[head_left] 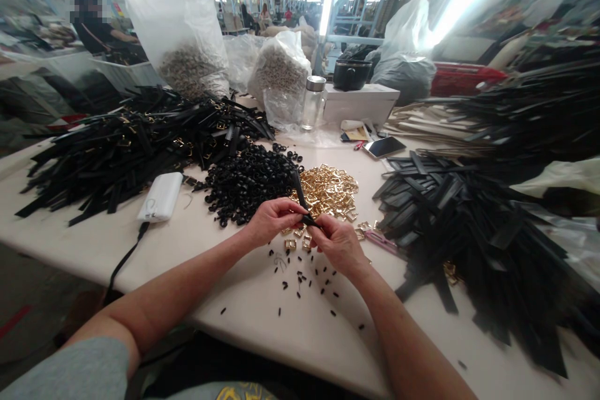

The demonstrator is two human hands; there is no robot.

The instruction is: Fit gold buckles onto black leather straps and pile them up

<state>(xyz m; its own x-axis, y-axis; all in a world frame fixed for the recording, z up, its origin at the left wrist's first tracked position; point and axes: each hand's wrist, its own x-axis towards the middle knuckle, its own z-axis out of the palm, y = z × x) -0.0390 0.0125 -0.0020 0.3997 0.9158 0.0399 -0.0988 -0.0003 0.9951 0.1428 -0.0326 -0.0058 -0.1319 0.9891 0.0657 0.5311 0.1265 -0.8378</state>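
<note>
Between my two hands is a black strap (pixel 300 191), one end sticking up and away over the gold buckles. My left hand (pixel 277 219) pinches it from the left, thumb and fingers together. From the right, my right hand (pixel 341 244) grips the same strap close by, fingers curled. Whether a buckle or loop sits on the strap under my fingers is hidden. Just beyond my hands lies a heap of gold buckles (pixel 335 190), with a few loose ones nearer me. To its left is a pile of small black loops (pixel 250 181).
Buckled black straps (pixel 117 144) cover the table's left side; plain black straps (pixel 469 225) lie right. A white power bank (pixel 160 197) with a cable, a phone (pixel 384 147), a glass bottle (pixel 312 106) and pink tweezers (pixel 382 241) are around. Small black bits (pixel 300 277) are scattered in front.
</note>
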